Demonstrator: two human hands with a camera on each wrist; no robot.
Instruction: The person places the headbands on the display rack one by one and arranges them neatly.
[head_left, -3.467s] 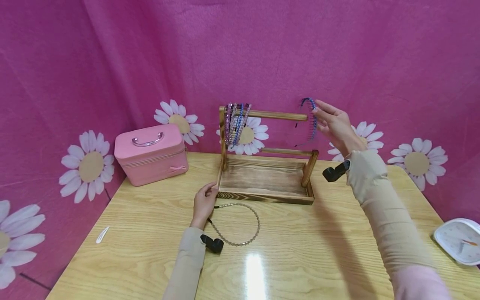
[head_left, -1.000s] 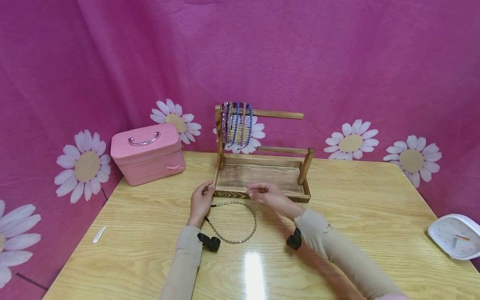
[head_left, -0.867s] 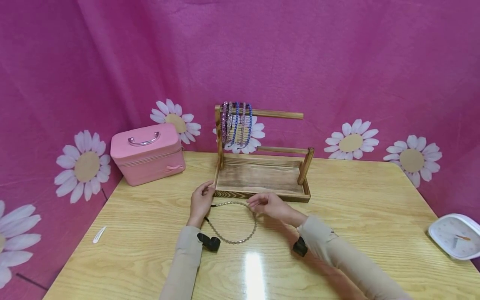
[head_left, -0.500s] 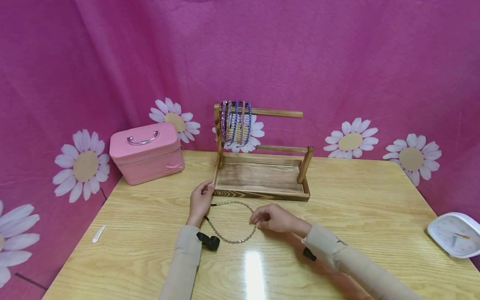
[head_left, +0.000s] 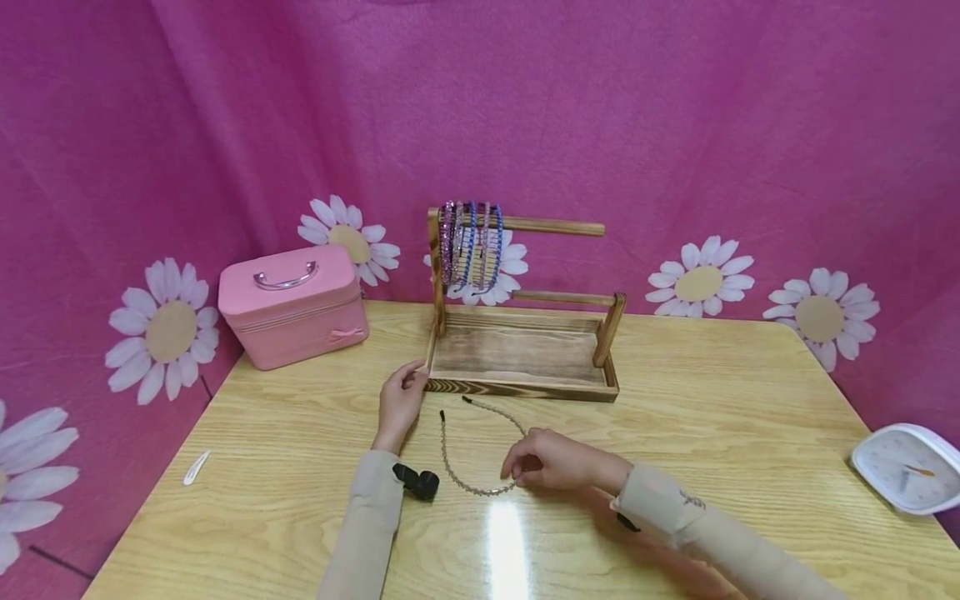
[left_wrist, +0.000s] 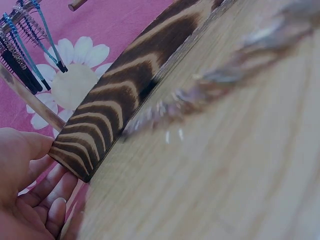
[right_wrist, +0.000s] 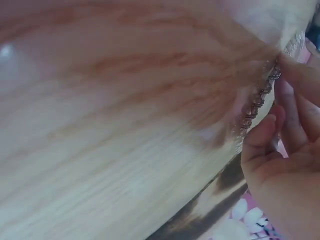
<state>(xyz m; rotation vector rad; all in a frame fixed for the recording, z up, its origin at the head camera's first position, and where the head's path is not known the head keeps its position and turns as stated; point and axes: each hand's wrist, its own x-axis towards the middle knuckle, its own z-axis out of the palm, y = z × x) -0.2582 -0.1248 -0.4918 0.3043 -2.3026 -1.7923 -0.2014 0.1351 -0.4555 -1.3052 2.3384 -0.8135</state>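
Note:
A thin, clear-beaded headband with dark tips lies at the table's front middle. My right hand pinches its curved side between thumb and fingers. In the right wrist view, the beaded band runs up to the fingertips. My left hand holds the front left corner of a wooden headband rack. The left wrist view shows the thumb against the rack's striped end, with fingers curled beneath. Several headbands, pink, clear and blue, hang together at the left end of the rack's upper bar.
Left of the rack stands a pink vanity case with a silver handle. A white hair clip lies near the table's left edge. At the far right sits a white clock. A pink flowered cloth hangs behind the table.
A blue headband went from my right hand onto the upper bar. That hand came down to the beaded headband and shifted it slightly right. My left hand has stayed at the rack's corner.

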